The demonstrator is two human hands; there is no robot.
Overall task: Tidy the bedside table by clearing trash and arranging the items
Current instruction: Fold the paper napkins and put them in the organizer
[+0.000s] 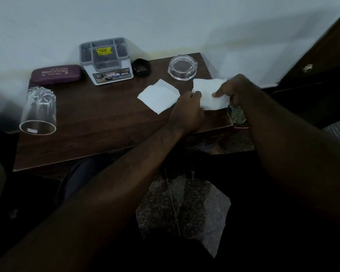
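Note:
A dark wooden bedside table (98,122) fills the middle of the view. Both of my hands hold one white tissue (208,91) above the table's right front corner. My left hand (186,110) pinches its lower left edge and my right hand (236,89) pinches its right side. A second white tissue (158,96) lies flat on the table just left of my hands.
At the back stand a maroon spectacle case (56,73), a grey and white organiser box (106,61), a black ring-shaped item (141,67) and a clear glass dish (183,67). A drinking glass (38,112) lies on its side at the left. A clear plastic bag (185,213) is below.

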